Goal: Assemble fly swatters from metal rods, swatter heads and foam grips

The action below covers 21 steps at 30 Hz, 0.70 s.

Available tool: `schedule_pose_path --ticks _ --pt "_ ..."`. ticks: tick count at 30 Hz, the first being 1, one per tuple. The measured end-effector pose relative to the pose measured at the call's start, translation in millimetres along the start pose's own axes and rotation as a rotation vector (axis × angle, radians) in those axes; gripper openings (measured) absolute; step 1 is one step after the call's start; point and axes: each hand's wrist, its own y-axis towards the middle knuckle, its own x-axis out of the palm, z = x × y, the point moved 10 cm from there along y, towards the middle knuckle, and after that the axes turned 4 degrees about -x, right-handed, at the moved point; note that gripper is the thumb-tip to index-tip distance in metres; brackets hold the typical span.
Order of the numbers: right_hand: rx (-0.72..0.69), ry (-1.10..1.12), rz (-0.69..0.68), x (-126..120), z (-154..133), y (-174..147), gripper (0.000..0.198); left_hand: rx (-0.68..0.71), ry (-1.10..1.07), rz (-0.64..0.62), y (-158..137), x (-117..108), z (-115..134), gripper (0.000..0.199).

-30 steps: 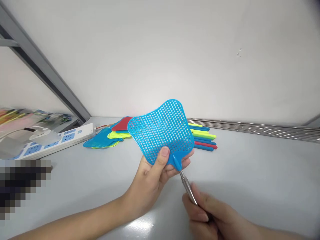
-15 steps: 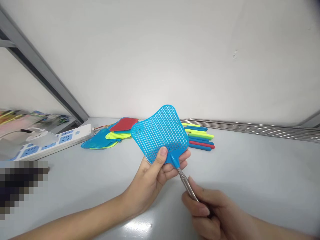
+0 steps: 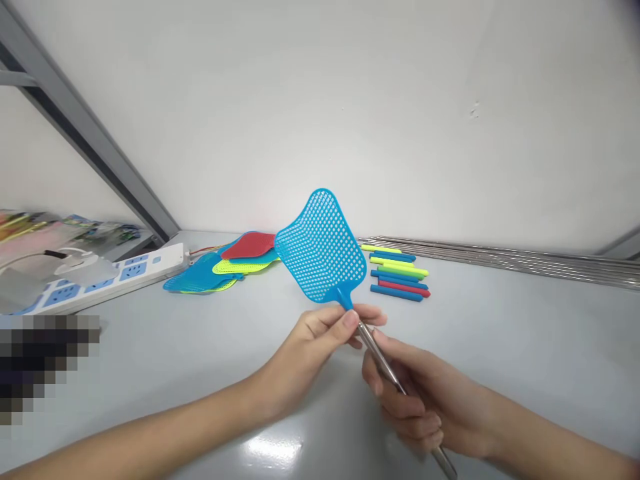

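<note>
Left hand (image 3: 320,337) and right hand (image 3: 420,387) grip a slim silver metal rod (image 3: 383,360) topped by a blue, diamond-shaped, mesh plastic swatter head (image 3: 325,250)

The swatter head stands tilted at the centre of the frame, above the tabletop, its narrow neck pointing down and to the right into the rod. At lower centre, the left hand is closed on the rod's upper end, thumb in front at the joint below the neck and fingers behind. The right hand, at lower right of centre, wraps its fingers around the rod farther down; the rod's lower end emerges beneath them near the bottom edge.

Left of centre, a loose pile of flat blue, yellow and red mesh panels (image 3: 200,270) lies on the smooth grey tabletop (image 3: 525,347). Right of centre, slim blue, red, green and yellow tubes (image 3: 400,278) lie side by side. Behind them, long thin silver metal rods (image 3: 500,260) stretch to the right edge, along the foot of the plain white wall (image 3: 350,100).

At the left, a long white power strip with blue sockets (image 3: 115,280) holds a white plug. A grey metal beam (image 3: 80,113) slants down from the upper left. Lower left, a dark patch is pixelated beyond recognition.
</note>
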Motion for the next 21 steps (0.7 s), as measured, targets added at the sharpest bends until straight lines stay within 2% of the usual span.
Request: schedule_pose_path --ticks 5,9,12,14,17,21 --pt "-0.133 -0.359 0.095 -20.2 -31.3 3.4 0.032 0.061 -0.070 0.141 11.1 -28.5 7.7 0.021" --pt "-0.282 -0.651 0.222 -47.6 -66.4 2.6 0.027 0.129 -0.217 0.215 23.9 -54.5 11.9 0.018" --pt "-0.379 -0.579 0.347 -73.2 -89.1 -2.8 0.030 0.122 -0.328 0.269 31.7 -72.3 6.5 0.015" --pt "-0.455 -0.502 0.431 -88.4 -101.1 -7.8 0.028 0.063 -0.383 0.251 37.6 -76.2 -3.6 0.017" --pt "-0.553 -0.416 0.468 -99.8 -109.2 -10.5 0.027 -0.010 -0.385 0.209 43.8 -76.9 -17.9 0.021" --pt "-0.656 -0.351 0.483 -107.2 -111.9 -11.5 0.024 0.003 -0.316 0.182 45.4 -76.0 -23.4 0.024"
